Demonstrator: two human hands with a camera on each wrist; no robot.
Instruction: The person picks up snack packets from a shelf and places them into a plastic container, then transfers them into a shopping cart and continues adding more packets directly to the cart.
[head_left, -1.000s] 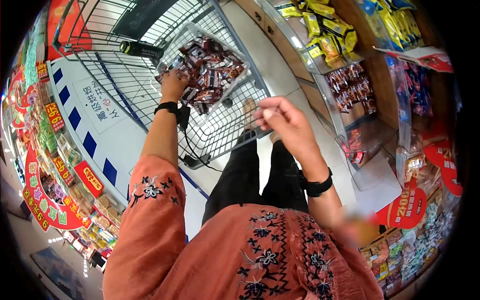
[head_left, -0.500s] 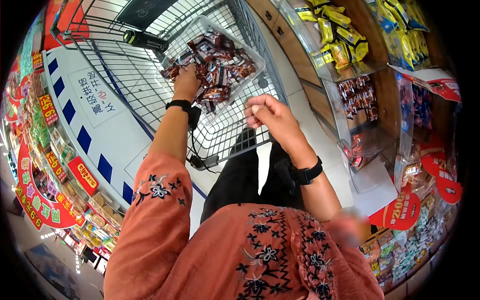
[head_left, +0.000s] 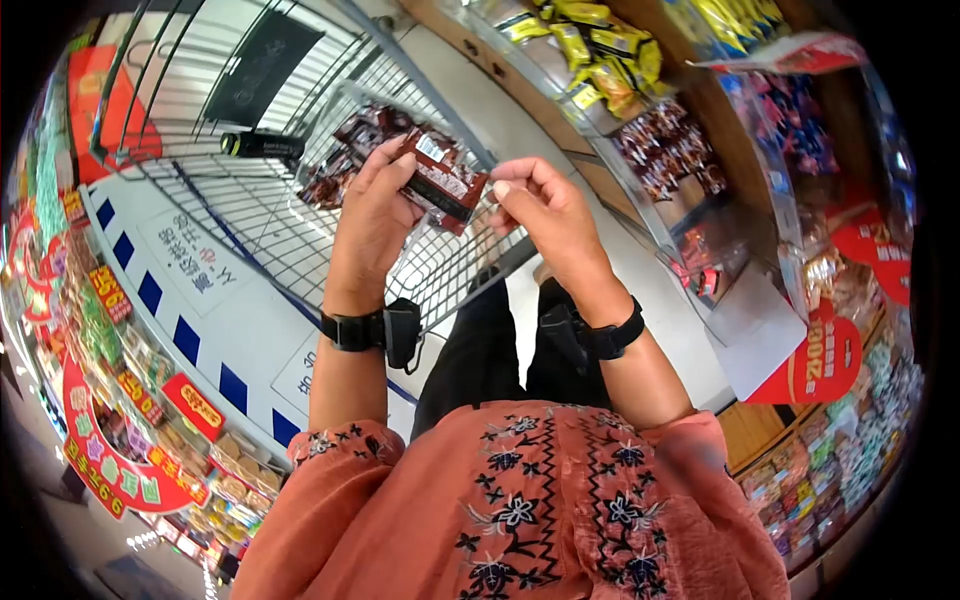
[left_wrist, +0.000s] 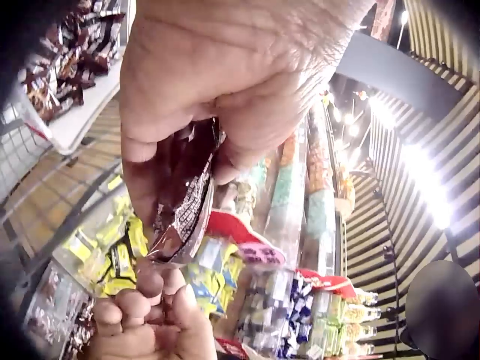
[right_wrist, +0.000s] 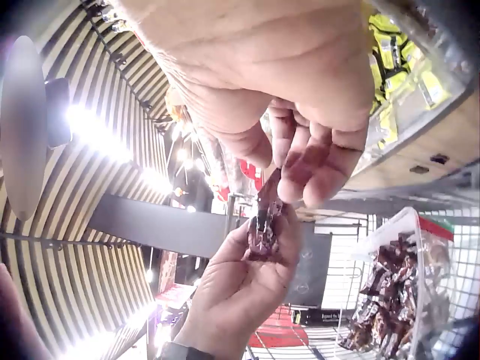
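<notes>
My left hand (head_left: 368, 225) grips a brown snack packet (head_left: 440, 182) between thumb and fingers, in front of my body. A white label with dark marks shows on its upper face. Close to the packet's right end is my right hand (head_left: 555, 215), its fingers loosely bent and its thumb apart from them. In the right wrist view those fingertips (right_wrist: 304, 191) are right at the packet's edge. Behind the held packet, a clear plastic tub (left_wrist: 64, 142) of similar brown packets (right_wrist: 386, 292) sits in the shopping cart; my left hand partly hides it in the head view.
The wire cart (head_left: 270, 215) stands before me with a black bottle-shaped item (head_left: 262, 146) in it. To the right are shelf bins of yellow packets (head_left: 610, 75) and brown packets (head_left: 670, 150). A white display board (head_left: 190, 240) and stacked snacks (head_left: 110, 320) line the left.
My left hand has come up out of the tub toward me with a brown packet. The right hand stays in much the same place, now beside that packet.
</notes>
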